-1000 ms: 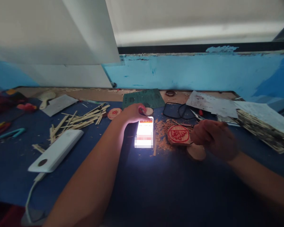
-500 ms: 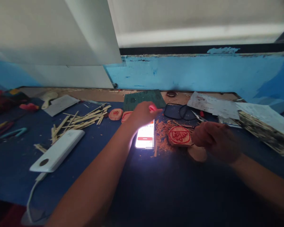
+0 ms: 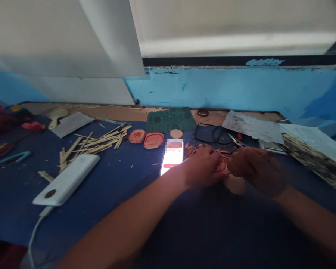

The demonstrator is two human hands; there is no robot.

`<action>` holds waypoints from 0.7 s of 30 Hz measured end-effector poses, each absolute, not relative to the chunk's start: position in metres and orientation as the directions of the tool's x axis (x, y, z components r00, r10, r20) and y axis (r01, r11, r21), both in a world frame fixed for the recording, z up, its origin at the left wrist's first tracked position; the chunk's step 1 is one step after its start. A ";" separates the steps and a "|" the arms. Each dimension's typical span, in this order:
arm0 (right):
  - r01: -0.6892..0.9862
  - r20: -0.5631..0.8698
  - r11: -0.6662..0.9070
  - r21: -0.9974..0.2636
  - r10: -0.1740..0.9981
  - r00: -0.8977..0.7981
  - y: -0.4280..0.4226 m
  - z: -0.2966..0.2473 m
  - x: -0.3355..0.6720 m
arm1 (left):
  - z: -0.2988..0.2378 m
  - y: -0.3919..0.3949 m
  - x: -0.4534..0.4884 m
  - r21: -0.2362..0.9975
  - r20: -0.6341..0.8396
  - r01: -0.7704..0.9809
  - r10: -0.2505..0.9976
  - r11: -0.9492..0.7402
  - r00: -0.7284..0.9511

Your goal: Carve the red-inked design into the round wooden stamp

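My left hand (image 3: 203,168) is closed around the near-left side of a carved wooden stamp block (image 3: 221,164) with red lines on its face. Its fingers cover most of the carving. Just right of the block, my right hand (image 3: 254,170) is curled into a fist around a thin dark tool, mostly hidden, its tip by the block's edge. Below the fist lies a plain pale wood piece (image 3: 235,185). Reddish wood shavings (image 3: 196,149) are scattered behind my left hand. A lit phone (image 3: 172,157) lies left of that hand, partly covered by the wrist.
Two red-marked wood blocks (image 3: 154,140) and a pale wood disc (image 3: 176,133) sit behind the phone. A green sheet (image 3: 170,119) lies farther back. Wooden sticks (image 3: 100,140) and a white power bank (image 3: 67,180) with a cable are left. Black cord (image 3: 212,134) and papers (image 3: 252,125) lie right.
My left hand has come from above the phone, moving right and nearer, onto the carved block. The pale disc behind the phone is now uncovered. My right hand has barely moved.
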State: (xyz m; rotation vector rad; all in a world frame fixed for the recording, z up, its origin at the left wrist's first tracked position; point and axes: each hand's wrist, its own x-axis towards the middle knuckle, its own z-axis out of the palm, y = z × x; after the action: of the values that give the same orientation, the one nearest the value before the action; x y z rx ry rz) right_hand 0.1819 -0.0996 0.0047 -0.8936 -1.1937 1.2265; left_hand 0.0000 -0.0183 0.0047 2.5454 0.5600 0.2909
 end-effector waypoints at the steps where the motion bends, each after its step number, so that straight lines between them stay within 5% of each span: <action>1: -0.206 0.184 0.169 -0.964 0.981 -0.059 -0.100 0.004 0.182 | 0.006 -0.019 0.000 0.514 0.098 0.333 0.440 -0.790 0.893; 10: -0.182 0.186 0.174 -0.968 0.981 -0.048 -0.100 0.003 0.180 | 0.007 -0.037 0.002 0.255 0.095 0.530 0.567 -0.808 0.818; 21: -0.194 0.223 0.175 -0.965 0.938 -0.266 -0.095 0.017 0.197 | 0.010 -0.031 0.004 0.361 0.099 0.388 0.448 -0.848 0.889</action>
State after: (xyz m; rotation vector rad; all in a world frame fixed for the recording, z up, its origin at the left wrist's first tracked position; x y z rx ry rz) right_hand 0.1965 -0.0951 0.0173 -0.7838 -1.3755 1.3330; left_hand 0.0039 -0.0308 0.0100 2.7224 0.6210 0.2555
